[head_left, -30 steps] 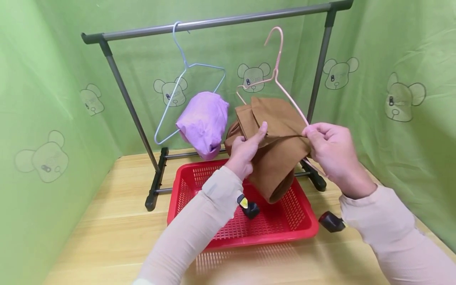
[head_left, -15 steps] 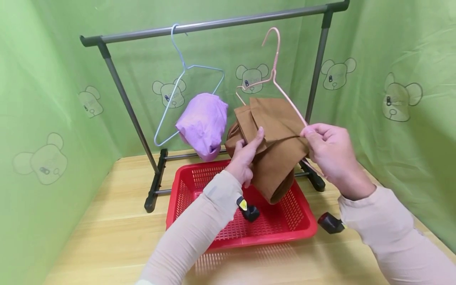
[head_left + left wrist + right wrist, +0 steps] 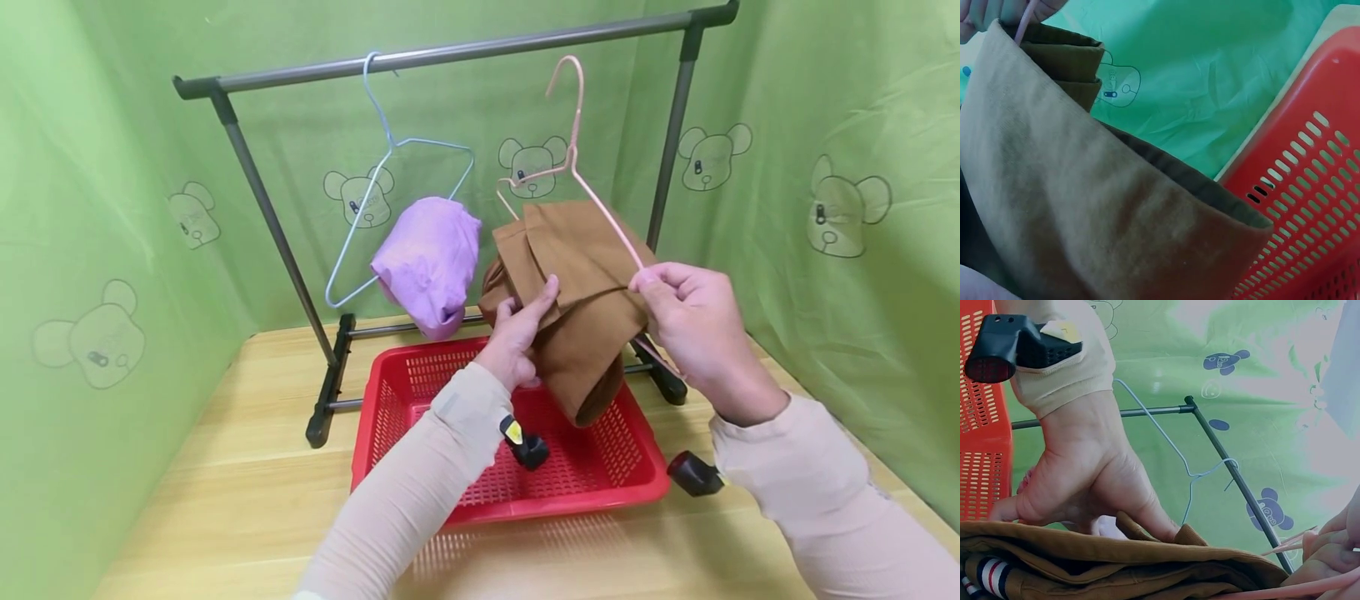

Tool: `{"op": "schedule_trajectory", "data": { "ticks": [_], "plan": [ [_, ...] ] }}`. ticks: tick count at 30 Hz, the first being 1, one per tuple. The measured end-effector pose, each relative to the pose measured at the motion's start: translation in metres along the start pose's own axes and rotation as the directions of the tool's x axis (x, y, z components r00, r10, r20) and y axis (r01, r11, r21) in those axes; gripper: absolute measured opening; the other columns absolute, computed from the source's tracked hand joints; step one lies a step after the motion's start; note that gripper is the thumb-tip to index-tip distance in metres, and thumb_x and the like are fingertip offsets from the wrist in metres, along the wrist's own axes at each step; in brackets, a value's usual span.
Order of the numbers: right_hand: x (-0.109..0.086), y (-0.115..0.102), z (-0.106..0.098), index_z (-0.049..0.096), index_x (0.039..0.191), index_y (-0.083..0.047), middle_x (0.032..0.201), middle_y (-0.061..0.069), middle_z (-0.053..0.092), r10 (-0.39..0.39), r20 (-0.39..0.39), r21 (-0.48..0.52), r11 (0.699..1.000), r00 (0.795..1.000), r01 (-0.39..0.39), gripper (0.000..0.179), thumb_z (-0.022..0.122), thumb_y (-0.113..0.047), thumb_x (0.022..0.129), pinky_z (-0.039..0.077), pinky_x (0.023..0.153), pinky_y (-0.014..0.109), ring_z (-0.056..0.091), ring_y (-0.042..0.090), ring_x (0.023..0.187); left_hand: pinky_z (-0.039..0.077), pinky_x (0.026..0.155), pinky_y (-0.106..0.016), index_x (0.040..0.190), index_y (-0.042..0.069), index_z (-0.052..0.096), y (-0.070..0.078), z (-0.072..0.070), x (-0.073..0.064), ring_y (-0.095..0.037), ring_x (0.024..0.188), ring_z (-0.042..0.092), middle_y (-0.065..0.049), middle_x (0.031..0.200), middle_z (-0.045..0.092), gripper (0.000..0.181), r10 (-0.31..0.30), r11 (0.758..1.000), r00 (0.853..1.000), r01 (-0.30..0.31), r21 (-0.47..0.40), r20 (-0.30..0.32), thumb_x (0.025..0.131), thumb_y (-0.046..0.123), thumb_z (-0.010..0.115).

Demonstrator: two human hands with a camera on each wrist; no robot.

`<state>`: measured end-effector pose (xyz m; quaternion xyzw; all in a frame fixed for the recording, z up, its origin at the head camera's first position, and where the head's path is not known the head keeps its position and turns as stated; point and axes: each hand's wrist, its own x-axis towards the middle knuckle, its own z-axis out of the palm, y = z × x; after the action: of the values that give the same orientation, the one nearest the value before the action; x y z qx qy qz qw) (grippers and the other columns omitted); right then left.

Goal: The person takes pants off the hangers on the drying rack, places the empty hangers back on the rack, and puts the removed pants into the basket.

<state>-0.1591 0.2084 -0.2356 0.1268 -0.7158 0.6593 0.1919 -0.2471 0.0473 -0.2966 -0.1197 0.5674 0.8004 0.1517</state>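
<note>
A brown cloth garment [image 3: 585,333], folded over, hangs across a pink wire hanger [image 3: 577,133] in front of the rack. My left hand [image 3: 517,346] grips its left side, thumb on top, the other fingers partly hidden. On the right, my right hand [image 3: 693,325] pinches the hanger's arm at the garment's edge. The hanger's hook stands free below the rack's rail. In the left wrist view, an open end of the garment [image 3: 1122,200] faces the basket. A striped white, navy and red band [image 3: 994,575] shows among its folds in the right wrist view.
A grey rack [image 3: 480,54] stands behind, with a blue hanger [image 3: 391,143] on its rail carrying a purple garment [image 3: 427,258]. Below my hands, a red perforated basket [image 3: 555,505] sits on the wooden table [image 3: 210,483]. Green curtains [image 3: 82,208] enclose the sides and back.
The pink hanger's hook has shifted slightly left, and the right hand has moved a little left with it. Both hands keep their hold.
</note>
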Motion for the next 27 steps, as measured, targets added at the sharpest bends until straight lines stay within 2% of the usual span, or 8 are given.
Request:
{"op": "schedule_trajectory", "data": {
  "ticks": [2,7,9,12,16,20,24,27],
  "plan": [
    [0.000,0.000,0.000,0.065,0.084,0.000,0.050,-0.004,0.041,-0.002,-0.001,0.017,1.000,1.000,0.002,0.021,0.050,-0.005,0.099,0.015,0.034,0.030,0.031,0.005,0.039,0.019,0.090,-0.082,0.134,0.035,0.038,-0.002,0.000,0.001,-0.042,0.123,0.042,-0.016,0.137,0.040,0.083,0.006,1.000,1.000,-0.006,0.014,0.003,0.068,0.064,0.078],
    [0.000,-0.001,0.001,0.066,0.083,-0.001,0.050,-0.005,0.041,-0.002,0.001,0.032,0.999,1.000,0.002,0.022,0.051,-0.004,0.099,0.014,0.034,0.031,0.031,0.005,0.039,0.001,0.082,-0.089,0.142,0.039,0.029,-0.005,0.000,0.003,-0.044,0.137,0.024,-0.012,0.151,0.027,0.092,0.013,0.999,1.000,-0.013,0.050,-0.002,0.068,0.069,0.074],
    [0.000,0.000,0.001,0.065,0.084,-0.001,0.051,-0.005,0.041,0.005,0.006,0.022,1.000,1.000,-0.005,0.021,0.050,-0.005,0.099,0.014,0.034,0.031,0.031,0.005,0.039,-0.001,0.081,-0.089,0.141,0.038,0.029,-0.006,0.000,0.005,-0.045,0.137,0.025,-0.011,0.150,0.028,0.092,0.014,0.999,1.000,-0.014,0.032,-0.009,0.068,0.065,0.077],
    [0.000,0.001,0.002,0.065,0.085,0.000,0.050,-0.004,0.042,0.017,0.016,0.001,1.000,1.000,-0.017,0.021,0.051,-0.006,0.099,0.015,0.032,0.031,0.031,0.005,0.038,0.008,0.084,-0.088,0.135,0.037,0.033,-0.006,0.000,0.007,-0.044,0.128,0.037,-0.012,0.139,0.039,0.086,0.016,1.000,1.000,-0.017,-0.014,-0.018,0.068,0.057,0.082],
    [0.000,0.002,0.002,0.065,0.087,0.000,0.049,-0.004,0.041,0.024,0.018,-0.047,0.999,1.000,-0.023,0.020,0.051,-0.007,0.099,0.017,0.031,0.031,0.032,0.006,0.037,0.026,0.086,-0.081,0.128,0.035,0.037,-0.006,-0.001,0.008,-0.040,0.112,0.049,-0.008,0.123,0.049,0.078,0.026,0.998,1.000,-0.026,-0.052,-0.016,0.067,0.048,0.086],
    [0.001,0.004,0.004,0.065,0.088,0.001,0.049,-0.005,0.041,0.009,0.009,-0.102,0.995,1.000,-0.008,0.019,0.050,-0.006,0.099,0.022,0.032,0.028,0.033,0.005,0.039,0.043,0.088,-0.062,0.123,0.030,0.045,-0.007,0.001,0.011,-0.032,0.099,0.058,-0.005,0.112,0.059,0.067,0.086,0.992,0.996,-0.084,-0.096,0.021,0.070,0.041,0.086],
    [0.001,0.004,0.006,0.064,0.089,0.002,0.049,-0.006,0.040,-0.006,0.008,-0.171,0.985,1.000,0.007,0.019,0.050,-0.007,0.099,0.026,0.034,0.025,0.033,0.004,0.040,0.051,0.081,-0.046,0.114,0.022,0.056,-0.008,0.004,0.013,-0.025,0.086,0.063,-0.004,0.101,0.067,0.050,0.155,0.978,0.987,-0.147,-0.146,0.046,0.073,0.034,0.084],
    [0.001,0.005,0.007,0.064,0.091,0.004,0.049,-0.007,0.041,-0.010,0.011,-0.217,0.976,1.000,0.013,0.020,0.051,-0.009,0.099,0.027,0.034,0.023,0.033,0.003,0.040,0.050,0.084,-0.045,0.130,0.019,0.054,-0.006,0.005,0.013,-0.024,0.089,0.062,-0.004,0.107,0.064,0.065,0.155,0.978,0.988,-0.150,-0.144,0.023,0.074,0.032,0.084]
  ]
}}
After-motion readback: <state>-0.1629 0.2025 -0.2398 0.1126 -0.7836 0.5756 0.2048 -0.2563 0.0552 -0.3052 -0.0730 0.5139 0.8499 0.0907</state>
